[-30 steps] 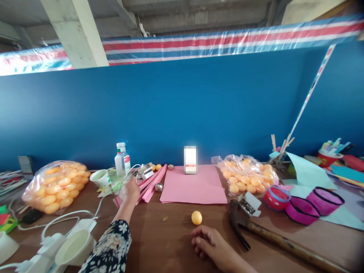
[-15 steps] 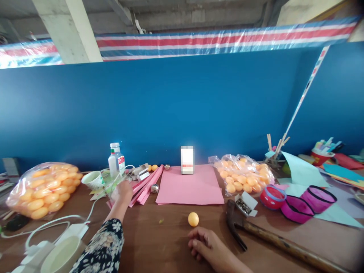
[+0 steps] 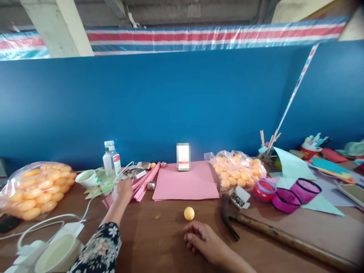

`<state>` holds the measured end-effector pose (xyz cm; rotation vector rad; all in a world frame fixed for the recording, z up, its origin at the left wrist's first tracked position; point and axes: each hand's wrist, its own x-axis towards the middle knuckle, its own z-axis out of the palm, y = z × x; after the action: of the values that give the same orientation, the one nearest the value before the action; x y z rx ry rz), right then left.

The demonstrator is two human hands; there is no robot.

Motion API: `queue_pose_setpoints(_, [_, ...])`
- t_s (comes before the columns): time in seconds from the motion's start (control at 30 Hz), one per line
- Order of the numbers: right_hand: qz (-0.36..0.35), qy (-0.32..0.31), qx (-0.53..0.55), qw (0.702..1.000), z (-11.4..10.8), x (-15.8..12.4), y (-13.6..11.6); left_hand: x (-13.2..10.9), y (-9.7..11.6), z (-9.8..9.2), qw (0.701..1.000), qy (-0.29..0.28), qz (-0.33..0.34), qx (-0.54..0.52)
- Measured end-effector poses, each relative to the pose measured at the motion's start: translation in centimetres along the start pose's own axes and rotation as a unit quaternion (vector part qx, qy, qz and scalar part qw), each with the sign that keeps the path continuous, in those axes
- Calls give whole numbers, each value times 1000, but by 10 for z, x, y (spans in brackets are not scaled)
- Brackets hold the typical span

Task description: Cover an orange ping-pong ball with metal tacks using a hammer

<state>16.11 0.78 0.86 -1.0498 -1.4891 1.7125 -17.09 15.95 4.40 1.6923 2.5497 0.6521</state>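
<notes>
My left hand (image 3: 123,189) reaches out over the left ends of the pink paper strips (image 3: 146,185). Its fingertips are hidden behind the back of the hand, so a grip cannot be made out. Just past it lie a white cable (image 3: 121,172), a small white box (image 3: 140,174) and some greyish pieces. My right hand (image 3: 199,239) rests on the brown table with its fingers loosely bent and nothing in them. An orange ball (image 3: 189,213) sits just beyond those fingers, apart from them.
Pink sheets (image 3: 184,185) lie in the middle, bags of orange balls (image 3: 36,189) on both sides. A claw hammer (image 3: 264,223) and a box of small metal parts (image 3: 239,197) are at right. A bottle (image 3: 109,163), paper cup (image 3: 87,178) and bowl (image 3: 58,252) stand left.
The whole view has shifted slightly. The white box by my left hand now looks lower and shows less of its side. My right hand and the orange ball keep their places.
</notes>
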Motion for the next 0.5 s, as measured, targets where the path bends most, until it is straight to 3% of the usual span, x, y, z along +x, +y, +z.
queue_pose_setpoints(0.23, [-8, 8, 30, 999, 0, -1, 1, -15, 16, -13, 1000, -11, -4, 5])
queue_pose_setpoints(0.5, [-28, 16, 23, 999, 1, -4, -1, -38, 67, -42, 984, 9, 116, -134])
